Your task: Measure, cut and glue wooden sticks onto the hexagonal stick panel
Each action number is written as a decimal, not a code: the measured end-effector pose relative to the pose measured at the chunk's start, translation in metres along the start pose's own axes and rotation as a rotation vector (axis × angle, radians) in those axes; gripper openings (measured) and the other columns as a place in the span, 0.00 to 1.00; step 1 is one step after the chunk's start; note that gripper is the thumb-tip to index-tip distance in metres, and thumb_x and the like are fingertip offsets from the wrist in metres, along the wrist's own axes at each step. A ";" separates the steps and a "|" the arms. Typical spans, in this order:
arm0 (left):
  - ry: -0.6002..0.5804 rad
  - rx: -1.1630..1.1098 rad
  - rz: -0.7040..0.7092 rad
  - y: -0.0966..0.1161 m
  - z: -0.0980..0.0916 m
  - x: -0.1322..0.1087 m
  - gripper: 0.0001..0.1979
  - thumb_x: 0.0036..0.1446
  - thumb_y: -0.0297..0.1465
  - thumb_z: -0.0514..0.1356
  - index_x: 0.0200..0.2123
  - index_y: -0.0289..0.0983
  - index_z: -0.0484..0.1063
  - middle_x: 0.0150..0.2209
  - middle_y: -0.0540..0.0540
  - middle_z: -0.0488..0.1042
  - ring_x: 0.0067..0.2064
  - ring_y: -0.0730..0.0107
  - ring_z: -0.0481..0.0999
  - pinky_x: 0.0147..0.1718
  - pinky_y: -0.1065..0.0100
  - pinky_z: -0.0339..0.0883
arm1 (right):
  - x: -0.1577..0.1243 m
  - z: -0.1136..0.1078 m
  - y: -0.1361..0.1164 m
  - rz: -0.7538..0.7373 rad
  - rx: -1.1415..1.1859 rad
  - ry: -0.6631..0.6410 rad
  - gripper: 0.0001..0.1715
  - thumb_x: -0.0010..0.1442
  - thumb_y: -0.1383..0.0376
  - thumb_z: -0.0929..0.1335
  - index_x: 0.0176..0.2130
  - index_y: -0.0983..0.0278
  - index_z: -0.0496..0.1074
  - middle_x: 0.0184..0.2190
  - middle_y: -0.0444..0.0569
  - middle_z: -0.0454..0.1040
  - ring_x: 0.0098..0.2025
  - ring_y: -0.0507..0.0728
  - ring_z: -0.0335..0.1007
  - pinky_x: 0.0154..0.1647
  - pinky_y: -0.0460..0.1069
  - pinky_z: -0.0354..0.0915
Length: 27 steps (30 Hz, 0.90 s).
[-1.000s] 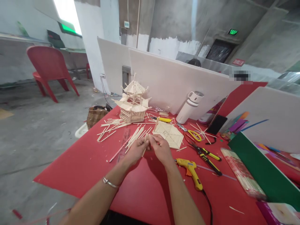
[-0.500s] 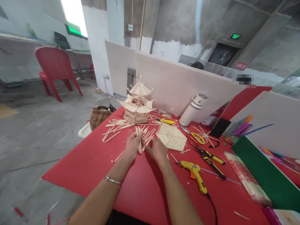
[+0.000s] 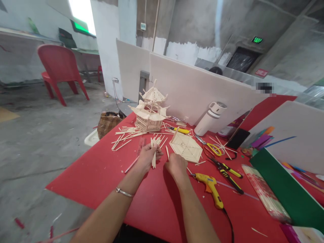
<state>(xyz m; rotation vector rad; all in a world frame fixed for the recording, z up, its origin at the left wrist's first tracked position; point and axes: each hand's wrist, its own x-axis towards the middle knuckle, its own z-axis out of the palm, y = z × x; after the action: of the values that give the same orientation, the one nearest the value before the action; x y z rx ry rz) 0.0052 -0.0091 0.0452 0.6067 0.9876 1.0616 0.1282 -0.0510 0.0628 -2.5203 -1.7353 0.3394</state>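
Note:
My left hand (image 3: 149, 156) is closed around a small bundle of thin wooden sticks (image 3: 154, 158), held upright above the table. To its right, my right hand (image 3: 177, 165) is closed, and a single wooden stick (image 3: 167, 153) pokes up from its fingers; the fingertips themselves are hidden. Loose sticks (image 3: 128, 135) lie scattered behind and left of my hands. A pagoda model (image 3: 150, 111) built of sticks stands at the back. Just beyond my right hand lies a flat hexagonal stick panel (image 3: 186, 146). A clear ruler (image 3: 142, 143) lies near my left hand.
On the red table (image 3: 106, 175) lie a yellow glue gun (image 3: 210, 185), pliers (image 3: 227, 173), yellow-handled scissors (image 3: 214, 148) and a yellow cutter (image 3: 181, 130). A white bottle (image 3: 210, 118) stands at the back by a white partition (image 3: 184, 84). A stick pack (image 3: 265, 192) lies right.
My right hand has moved away from the left, rightward and slightly down, with a stick showing in it. My left hand has turned a little, still gripping the bundle. The view has shifted slightly.

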 end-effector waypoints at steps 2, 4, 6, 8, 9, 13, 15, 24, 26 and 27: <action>-0.016 0.018 0.007 -0.005 0.001 0.001 0.10 0.54 0.33 0.66 0.29 0.34 0.70 0.24 0.48 0.75 0.25 0.69 0.78 0.22 0.72 0.70 | -0.003 0.000 0.006 -0.012 0.106 0.005 0.06 0.49 0.66 0.70 0.30 0.64 0.78 0.33 0.59 0.80 0.38 0.64 0.77 0.35 0.50 0.64; -0.038 0.029 0.024 -0.010 0.001 0.004 0.11 0.53 0.34 0.67 0.28 0.34 0.70 0.27 0.46 0.76 0.28 0.67 0.80 0.23 0.72 0.71 | -0.006 0.001 0.011 -0.063 0.300 0.042 0.06 0.51 0.65 0.68 0.28 0.63 0.77 0.28 0.54 0.80 0.34 0.61 0.77 0.33 0.49 0.63; -0.062 0.037 0.042 -0.014 0.001 0.006 0.12 0.51 0.35 0.69 0.28 0.34 0.71 0.28 0.44 0.78 0.30 0.66 0.80 0.26 0.71 0.72 | -0.009 0.005 0.015 -0.140 0.530 0.094 0.09 0.55 0.65 0.66 0.31 0.62 0.77 0.26 0.49 0.79 0.31 0.57 0.75 0.32 0.47 0.63; -0.084 0.027 0.069 -0.018 0.000 0.008 0.14 0.48 0.37 0.71 0.28 0.34 0.72 0.28 0.44 0.79 0.29 0.67 0.80 0.27 0.70 0.73 | -0.011 0.011 0.014 -0.221 0.704 0.120 0.11 0.57 0.64 0.65 0.36 0.62 0.78 0.26 0.46 0.79 0.30 0.55 0.75 0.33 0.45 0.64; -0.105 0.015 0.085 -0.020 0.000 0.008 0.16 0.46 0.38 0.71 0.29 0.33 0.73 0.28 0.44 0.79 0.28 0.67 0.80 0.28 0.69 0.73 | -0.011 0.014 0.013 -0.255 0.752 0.119 0.12 0.58 0.63 0.65 0.37 0.62 0.78 0.27 0.45 0.80 0.30 0.54 0.74 0.34 0.45 0.65; -0.182 -0.029 0.130 -0.022 0.000 0.008 0.20 0.41 0.41 0.73 0.32 0.32 0.76 0.30 0.42 0.81 0.27 0.67 0.79 0.29 0.68 0.73 | -0.012 0.025 0.006 -0.301 0.812 0.124 0.13 0.60 0.62 0.66 0.38 0.61 0.80 0.31 0.46 0.81 0.32 0.55 0.75 0.36 0.46 0.66; -0.181 -0.024 0.136 -0.022 0.000 0.007 0.20 0.40 0.40 0.74 0.32 0.31 0.78 0.31 0.42 0.81 0.28 0.69 0.79 0.29 0.70 0.72 | -0.012 0.028 0.005 -0.329 0.825 0.130 0.14 0.61 0.62 0.65 0.39 0.61 0.80 0.33 0.46 0.81 0.34 0.55 0.75 0.38 0.46 0.66; -0.169 -0.006 0.119 -0.015 0.001 0.001 0.20 0.39 0.38 0.74 0.33 0.30 0.79 0.30 0.40 0.81 0.26 0.69 0.78 0.23 0.72 0.70 | -0.014 0.033 0.010 -0.401 0.824 0.198 0.15 0.64 0.62 0.65 0.44 0.61 0.80 0.38 0.48 0.80 0.38 0.56 0.74 0.43 0.48 0.66; -0.169 -0.010 0.114 -0.014 0.001 0.000 0.21 0.38 0.38 0.75 0.33 0.30 0.79 0.31 0.40 0.81 0.26 0.69 0.78 0.24 0.72 0.70 | -0.014 0.034 0.010 -0.414 0.824 0.208 0.15 0.64 0.63 0.65 0.44 0.61 0.80 0.38 0.49 0.79 0.39 0.56 0.74 0.43 0.48 0.66; -0.168 -0.014 0.111 -0.013 0.001 -0.001 0.21 0.37 0.38 0.75 0.33 0.30 0.79 0.30 0.40 0.81 0.26 0.69 0.78 0.24 0.72 0.71 | -0.014 0.035 0.010 -0.421 0.819 0.214 0.15 0.63 0.64 0.65 0.44 0.61 0.80 0.38 0.49 0.79 0.39 0.56 0.74 0.43 0.48 0.66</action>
<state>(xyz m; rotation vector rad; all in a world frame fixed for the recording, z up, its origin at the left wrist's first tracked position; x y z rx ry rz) 0.0119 -0.0148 0.0350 0.7335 0.8067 1.0950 0.1249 -0.0700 0.0295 -1.5296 -1.5477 0.5730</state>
